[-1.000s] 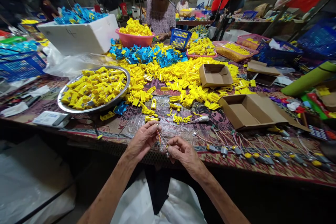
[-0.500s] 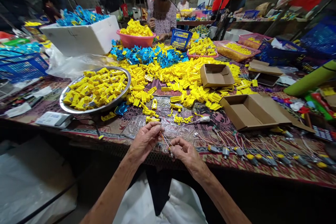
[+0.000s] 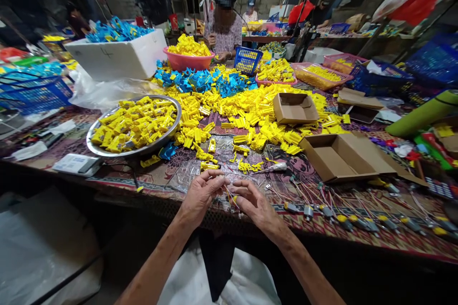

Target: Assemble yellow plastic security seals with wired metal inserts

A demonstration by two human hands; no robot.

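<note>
Both my hands meet at the near table edge over a patterned cloth. My left hand pinches the thin red and pale wires of a small motor. My right hand is closed on the other end, a small motor with a yellow tip. Just beyond my fingers lie loose yellow plastic parts and a white-handled tool. A row of several wired motors stretches along the cloth to the right of my right hand.
A metal tray of yellow parts sits left of centre; a wide heap of yellow parts and blue parts fills the middle. Open cardboard boxes lie to the right. A white device is at the left edge. A person sits across the table.
My hands have drawn closer together and shifted slightly away from me; the motor with its yellow tip now shows between my fingers. The camera has tilted a little.
</note>
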